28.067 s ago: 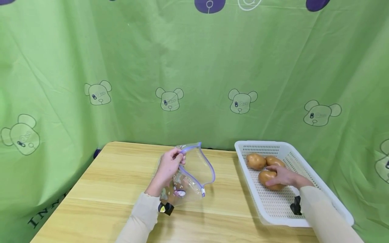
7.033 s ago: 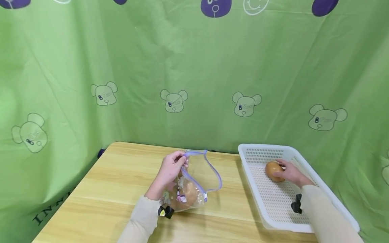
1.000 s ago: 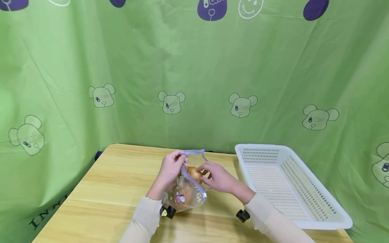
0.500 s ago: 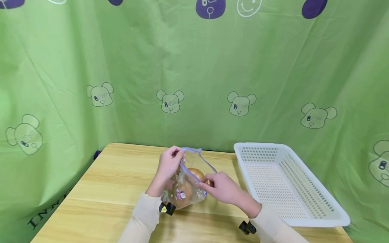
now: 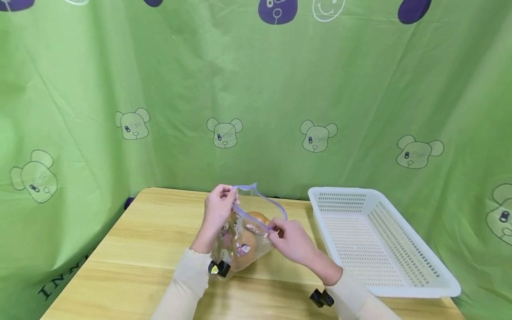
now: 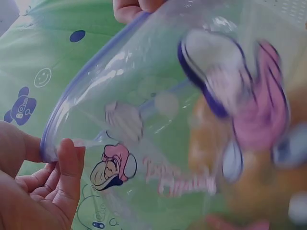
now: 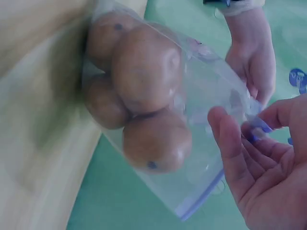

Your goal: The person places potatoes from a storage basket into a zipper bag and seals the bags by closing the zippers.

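Note:
Both hands hold a clear zip bag (image 5: 260, 246) with a purple zip edge and pink cartoon prints. My left hand (image 5: 218, 209) pinches its mouth at the far left corner, thumb against fingers, as the left wrist view also shows. My right hand (image 5: 295, 240) pinches the purple edge near the right end, where a blue piece shows between thumb and finger in the right wrist view. The mouth gapes between the hands. Inside, several smooth brown potatoes (image 7: 146, 69) lie bunched at the bottom of the bag, which hangs close over the table.
A white perforated plastic basket (image 5: 404, 291) stands on the right of the wooden table (image 5: 140, 235), with nothing seen in it. A green curtain (image 5: 256, 80) with bear heads hangs right behind the table. Each sleeve cuff carries a small black camera.
The potatoes seen in the basket earlier have gone into the bag. My right hand has let go of the last one and taken the bag's edge; the bag has risen slightly.

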`<state>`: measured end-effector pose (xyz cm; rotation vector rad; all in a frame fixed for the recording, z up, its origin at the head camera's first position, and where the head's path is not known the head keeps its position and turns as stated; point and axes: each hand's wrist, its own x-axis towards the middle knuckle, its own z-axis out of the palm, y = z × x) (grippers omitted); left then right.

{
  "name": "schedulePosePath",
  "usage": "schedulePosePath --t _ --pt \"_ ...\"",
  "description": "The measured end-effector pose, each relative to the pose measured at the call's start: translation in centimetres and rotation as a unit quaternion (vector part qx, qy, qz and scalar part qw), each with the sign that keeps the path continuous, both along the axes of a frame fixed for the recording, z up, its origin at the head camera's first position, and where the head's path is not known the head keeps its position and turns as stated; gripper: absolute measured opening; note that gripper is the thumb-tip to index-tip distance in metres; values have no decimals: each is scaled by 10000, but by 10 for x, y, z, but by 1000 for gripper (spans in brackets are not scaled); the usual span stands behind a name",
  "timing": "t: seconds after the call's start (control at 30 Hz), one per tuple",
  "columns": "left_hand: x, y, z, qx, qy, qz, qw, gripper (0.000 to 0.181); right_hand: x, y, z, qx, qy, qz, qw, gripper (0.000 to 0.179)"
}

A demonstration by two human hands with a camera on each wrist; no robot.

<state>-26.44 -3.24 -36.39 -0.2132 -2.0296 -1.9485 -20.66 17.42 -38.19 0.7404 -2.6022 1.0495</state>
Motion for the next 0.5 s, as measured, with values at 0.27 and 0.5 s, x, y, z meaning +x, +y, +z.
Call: schedulePosePath --t 0.27,0.5 --pt "1 -10 7 14 19 238 9997 10 -19 9 8 -377 1112 -461 9920 15" --pt "2 -19 15 -330 -282 305 9986 21 -32 16 14 -630 1943 -279 9785 7"
